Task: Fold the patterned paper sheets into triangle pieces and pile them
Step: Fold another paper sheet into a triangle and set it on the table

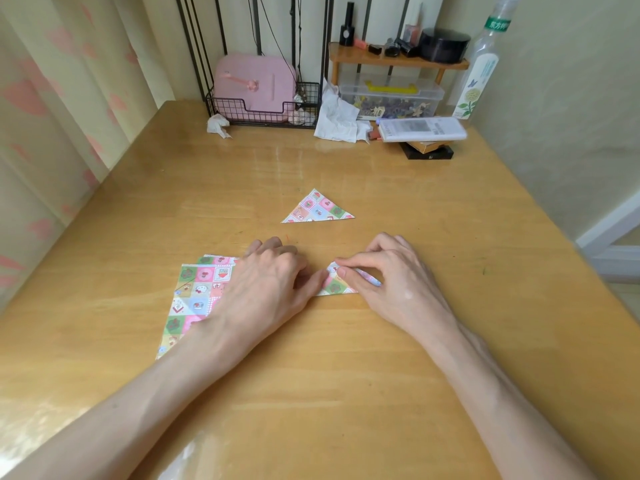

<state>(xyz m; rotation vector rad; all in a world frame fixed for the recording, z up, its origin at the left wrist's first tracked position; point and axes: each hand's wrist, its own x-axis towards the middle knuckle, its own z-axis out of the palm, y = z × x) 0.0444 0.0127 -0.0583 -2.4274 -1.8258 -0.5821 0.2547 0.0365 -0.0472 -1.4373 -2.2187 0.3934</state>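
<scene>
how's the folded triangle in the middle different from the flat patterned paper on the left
The folded triangle is small and three-cornered; the flat paper is larger and unfolded. The triangle lies free and farther off; the flat paper lies nearer, partly covered by the left hand. Both carry the same checked cartoon print.

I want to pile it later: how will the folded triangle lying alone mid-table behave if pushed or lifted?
The folded triangle is thin paper lying flat: probably very light, slightly floppy. The table looks glossy, so a push would likely slide it easily. Its flat edges may resist pinching.
</scene>
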